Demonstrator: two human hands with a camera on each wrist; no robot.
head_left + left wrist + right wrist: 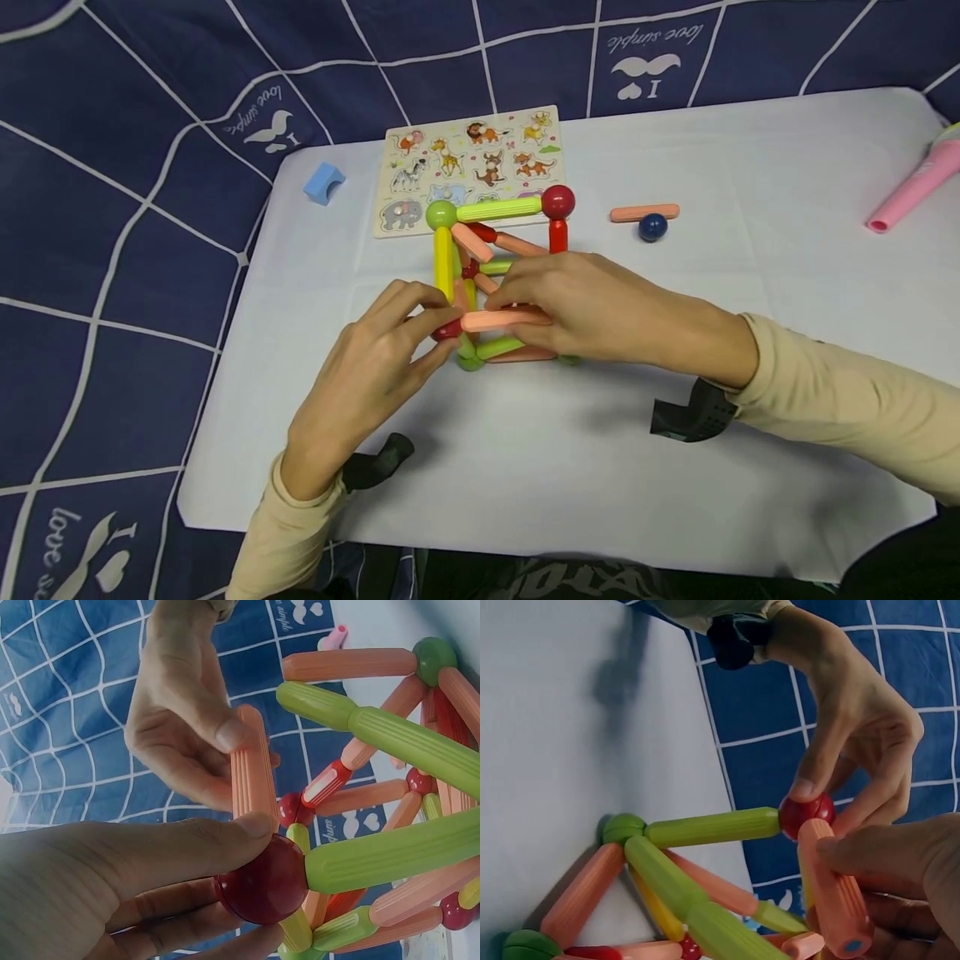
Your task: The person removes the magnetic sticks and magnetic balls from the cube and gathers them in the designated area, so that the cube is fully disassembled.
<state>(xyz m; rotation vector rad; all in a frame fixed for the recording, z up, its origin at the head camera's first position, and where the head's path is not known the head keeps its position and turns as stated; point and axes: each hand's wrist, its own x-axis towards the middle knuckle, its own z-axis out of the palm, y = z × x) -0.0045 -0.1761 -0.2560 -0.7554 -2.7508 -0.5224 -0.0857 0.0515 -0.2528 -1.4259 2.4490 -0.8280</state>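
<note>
A frame of coloured rods and balls stands on the white table (315, 250), with a green ball (441, 215) and a red ball (558, 202) at its far upper corners. My left hand (367, 367) pinches a dark red ball (268, 881) at the near upper left corner, where a green rod (712, 827) joins it. Between thumb and fingers, my right hand (615, 308) holds a salmon rod (832, 889). One end of that rod meets the dark red ball; its free end shows a blue dot in the right wrist view. The right hand partly hides the frame in the head view.
Behind the frame lies an animal puzzle board (390, 179). A light blue arch block (324, 182) is at the back left. To the right are a loose salmon rod (630, 214), a dark blue ball (652, 227) and a pink tapered handle (911, 187). Navy checked cloth surrounds the table.
</note>
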